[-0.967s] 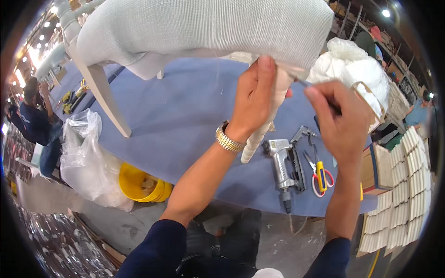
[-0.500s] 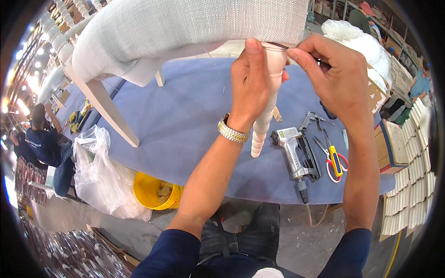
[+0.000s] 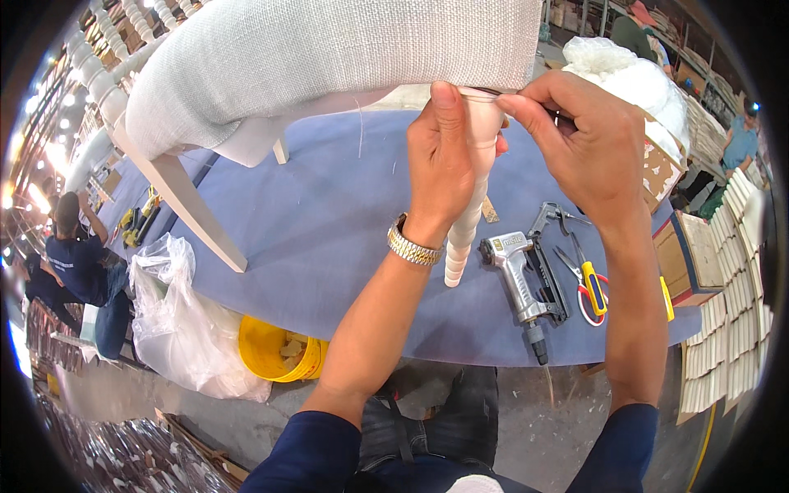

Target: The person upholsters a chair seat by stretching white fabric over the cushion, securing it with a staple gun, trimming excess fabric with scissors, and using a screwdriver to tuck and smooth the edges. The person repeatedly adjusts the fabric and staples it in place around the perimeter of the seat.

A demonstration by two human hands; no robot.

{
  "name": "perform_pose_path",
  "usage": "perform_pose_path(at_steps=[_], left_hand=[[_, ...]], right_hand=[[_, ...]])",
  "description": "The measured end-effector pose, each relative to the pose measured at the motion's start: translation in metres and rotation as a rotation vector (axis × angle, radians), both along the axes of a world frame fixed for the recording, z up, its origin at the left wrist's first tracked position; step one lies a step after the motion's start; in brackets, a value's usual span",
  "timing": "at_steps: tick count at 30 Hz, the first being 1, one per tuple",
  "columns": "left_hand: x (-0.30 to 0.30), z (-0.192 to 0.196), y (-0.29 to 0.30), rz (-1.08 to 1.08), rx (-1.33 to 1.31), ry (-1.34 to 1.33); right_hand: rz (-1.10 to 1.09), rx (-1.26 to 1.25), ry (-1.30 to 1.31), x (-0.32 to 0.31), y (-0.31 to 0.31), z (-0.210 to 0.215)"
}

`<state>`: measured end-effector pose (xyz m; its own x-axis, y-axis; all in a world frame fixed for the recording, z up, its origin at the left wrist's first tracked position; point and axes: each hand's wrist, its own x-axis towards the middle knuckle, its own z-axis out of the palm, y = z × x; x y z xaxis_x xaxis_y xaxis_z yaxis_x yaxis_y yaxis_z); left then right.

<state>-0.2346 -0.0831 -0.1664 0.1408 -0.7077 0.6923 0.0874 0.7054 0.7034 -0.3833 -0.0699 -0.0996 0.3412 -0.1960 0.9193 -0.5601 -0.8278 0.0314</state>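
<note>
A chair with a pale grey woven-fabric seat [image 3: 345, 49] lies tipped over the table, with a whitish turned leg [image 3: 465, 226] pointing down toward me. Wrapped round the top of that leg is my left hand [image 3: 442, 160], its thumb raised against the fabric's lower edge. My right hand [image 3: 588, 135] is closed in a pinch on a thin dark pointed tool [image 3: 485, 91], whose tip lies along the seam where fabric meets leg. The tool's handle is mostly hidden in my fingers, so its exact kind is unclear.
On the blue-grey table [image 3: 329, 205] lie a staple gun [image 3: 518, 267] with a hose, an air blow gun [image 3: 551, 218], red-handled scissors [image 3: 590, 304] and a yellow-handled screwdriver [image 3: 593, 287]. A yellow bucket [image 3: 275, 353] and plastic bag [image 3: 189, 329] stand at left. Co-workers [image 3: 82, 263] are further off.
My right hand has shifted slightly left along the seam with the dark tool. My left hand keeps its hold on the leg. A yellow object now shows beside my right forearm.
</note>
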Motion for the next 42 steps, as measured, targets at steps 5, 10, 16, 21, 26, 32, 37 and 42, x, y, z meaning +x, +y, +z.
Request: perform_pose_path(at_steps=[5,10,16,21,26,32,37,42], left_hand=[[0.002,0.000,0.002,-0.067,-0.002,0.062],[0.001,-0.001,0.002,-0.102,-0.029,0.095],[-0.004,0.001,0.002,-0.191,-0.051,0.241],[-0.005,0.012,0.005,-0.067,0.069,0.118],[-0.001,0.017,0.006,-0.104,0.123,0.128],[0.009,0.002,-0.005,-0.420,0.123,0.325],[0.012,-0.008,-0.010,-0.369,0.021,0.177],[0.012,-0.007,-0.005,-0.268,-0.007,0.092]], right_hand=[[-0.108,-0.091,0.029,0.004,0.007,0.004],[-0.123,-0.050,-0.087,0.012,0.008,-0.005],[-0.083,-0.011,-0.194,0.018,0.005,-0.010],[-0.092,-0.059,-0.243,0.018,0.005,-0.014],[-0.135,-0.017,-0.149,-0.004,0.008,-0.015],[-0.092,0.076,-0.070,-0.010,0.023,-0.015],[-0.081,0.059,-0.050,-0.001,0.019,-0.009],[-0.079,0.076,-0.059,0.002,0.018,-0.006]])
